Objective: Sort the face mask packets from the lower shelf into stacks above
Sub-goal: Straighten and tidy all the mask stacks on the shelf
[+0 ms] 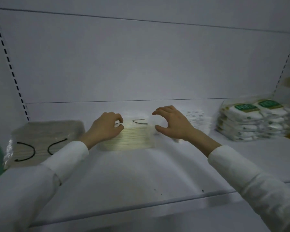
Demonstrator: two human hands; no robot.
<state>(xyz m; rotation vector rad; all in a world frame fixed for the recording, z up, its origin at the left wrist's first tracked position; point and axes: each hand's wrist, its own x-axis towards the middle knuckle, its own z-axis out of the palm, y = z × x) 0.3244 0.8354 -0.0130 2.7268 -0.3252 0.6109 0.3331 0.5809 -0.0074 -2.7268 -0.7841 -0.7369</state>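
A cream stack of face mask packets [136,138] with black ear loops on top sits mid-shelf. My left hand [107,126] is at the stack's left edge, thumb and fingertips curled and pinching the top packet there. My right hand [172,123] hovers at the stack's right edge in a wide C shape, thumb apart from the fingers, holding nothing. A second, greyish stack of mask packets [40,143] in clear wrap lies to the left, partly behind my left sleeve.
A small patterned white stack [197,119] stands behind my right hand. At the far right are two piles of white packets with green labels [251,121]. The white shelf [141,173] has slotted uprights at both sides and a back wall close behind.
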